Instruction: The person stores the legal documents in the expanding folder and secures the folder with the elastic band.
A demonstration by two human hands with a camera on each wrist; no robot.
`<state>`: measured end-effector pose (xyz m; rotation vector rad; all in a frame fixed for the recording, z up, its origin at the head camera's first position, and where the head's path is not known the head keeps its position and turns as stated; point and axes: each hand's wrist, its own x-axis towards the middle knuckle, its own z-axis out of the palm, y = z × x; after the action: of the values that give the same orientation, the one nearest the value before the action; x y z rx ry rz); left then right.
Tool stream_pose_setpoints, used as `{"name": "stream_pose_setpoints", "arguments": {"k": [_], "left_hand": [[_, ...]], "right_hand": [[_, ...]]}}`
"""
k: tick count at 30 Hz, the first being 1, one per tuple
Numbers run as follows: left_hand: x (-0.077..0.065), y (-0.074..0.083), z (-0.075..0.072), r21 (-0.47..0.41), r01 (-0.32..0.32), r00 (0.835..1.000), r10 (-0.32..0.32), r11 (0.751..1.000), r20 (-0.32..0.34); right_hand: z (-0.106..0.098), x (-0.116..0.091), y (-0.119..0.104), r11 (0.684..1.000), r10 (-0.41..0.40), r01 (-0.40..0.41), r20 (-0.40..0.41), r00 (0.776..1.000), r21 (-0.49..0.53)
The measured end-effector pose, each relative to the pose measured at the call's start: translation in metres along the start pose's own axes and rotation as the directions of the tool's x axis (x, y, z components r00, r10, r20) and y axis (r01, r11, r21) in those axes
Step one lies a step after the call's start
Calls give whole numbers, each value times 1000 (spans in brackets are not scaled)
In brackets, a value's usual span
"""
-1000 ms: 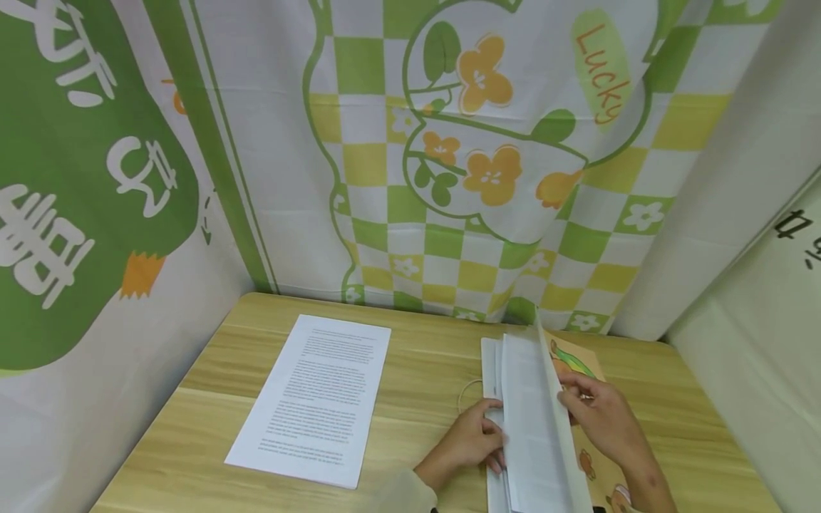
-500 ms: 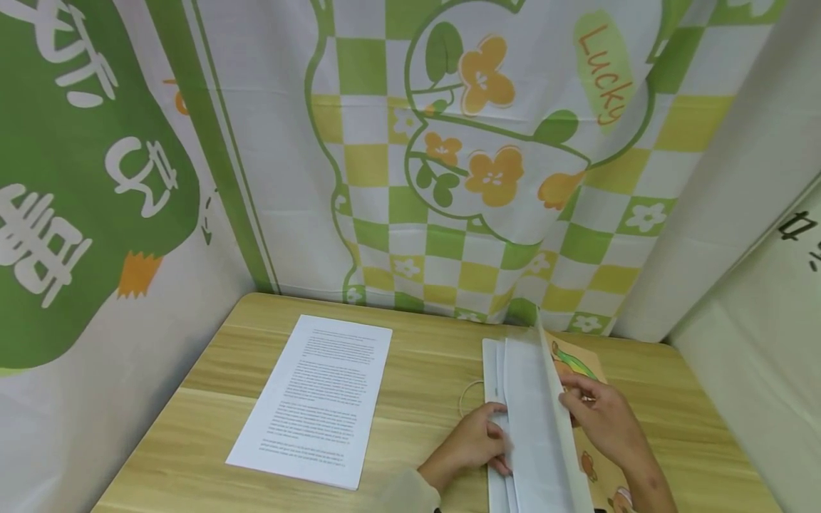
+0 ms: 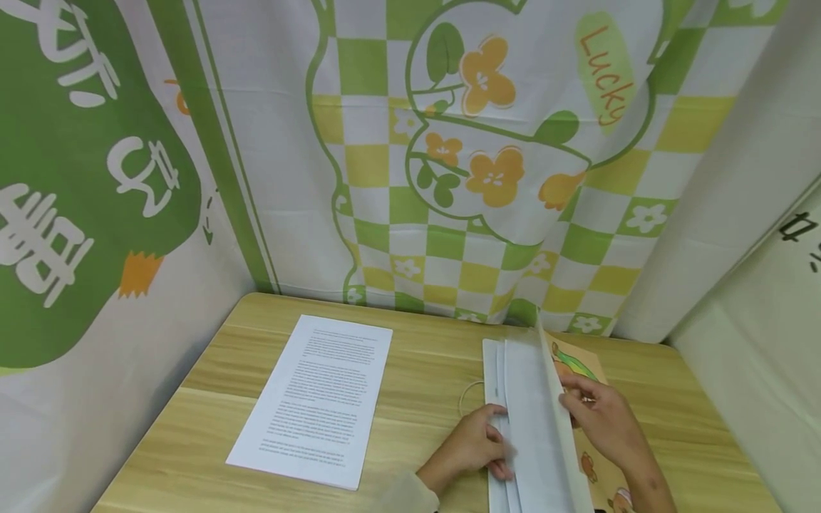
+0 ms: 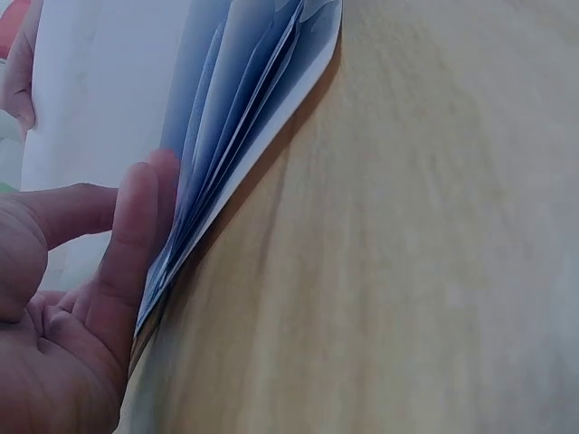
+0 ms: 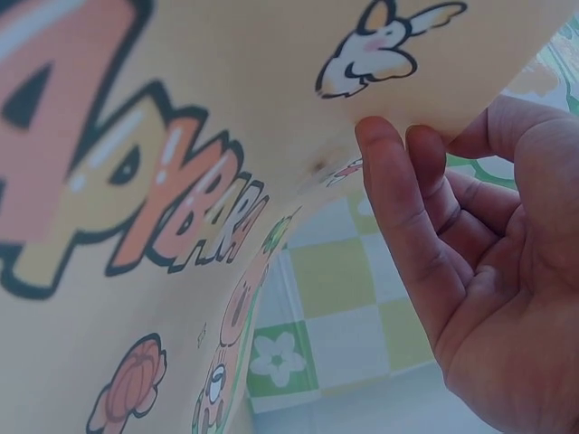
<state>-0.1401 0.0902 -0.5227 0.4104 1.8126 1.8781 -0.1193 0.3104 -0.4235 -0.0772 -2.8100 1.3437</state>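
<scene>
An expanding file folder [image 3: 541,413] stands part-way open at the right of the table, its pale inner pockets fanned apart. My left hand [image 3: 477,443] is at the left edges of the pockets, its fingers and thumb at a divider edge. In the left wrist view, two fingers [image 4: 136,212] lie against the fanned pockets [image 4: 240,86]. My right hand [image 3: 603,417] pinches the edge of the raised cover [image 5: 298,81], which is tan with cartoon drawings and lettering. Part of the right fingers is hidden behind that cover in the right wrist view.
A printed sheet of paper [image 3: 311,402] lies flat on the wooden table [image 3: 192,427] to the left. An elastic cord loop [image 3: 463,395] sticks out at the folder's left side. Patterned curtains [image 3: 365,171] hang behind and at both sides.
My left hand has shifted slightly right along the pocket edges, and the pockets sit a little differently. The right hand keeps its hold on the cover.
</scene>
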Motion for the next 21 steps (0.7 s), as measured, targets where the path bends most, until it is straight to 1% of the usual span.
{"name": "stream_pose_setpoints", "arguments": {"k": [5,8,10,13,17,19,21], "left_hand": [[-4,1,-6,56,-30,1000,30,998,-4],[-6,3,-14,116,-67,998,67,991,3],[-7,6,-21,164,-92,996,92,982,9],[-11,12,-34,252,-128,992,126,959,22],[-20,20,-53,364,-153,988,149,919,39],[-26,24,-61,416,-152,988,153,897,32],[-31,28,-70,468,-145,987,160,872,8]], "right_hand": [[-1,0,0,1000,0,0,11,1000,-12],[-2,-1,-1,1000,-1,1,12,1000,-14],[-2,-1,-2,1000,-1,1,12,1000,-13],[-2,0,-2,1000,-3,3,13,1000,-11],[-2,1,-1,1000,-9,9,14,1000,-7],[-1,2,0,1000,-9,9,17,1000,-2],[-1,2,0,1000,-7,7,19,1000,1]]}}
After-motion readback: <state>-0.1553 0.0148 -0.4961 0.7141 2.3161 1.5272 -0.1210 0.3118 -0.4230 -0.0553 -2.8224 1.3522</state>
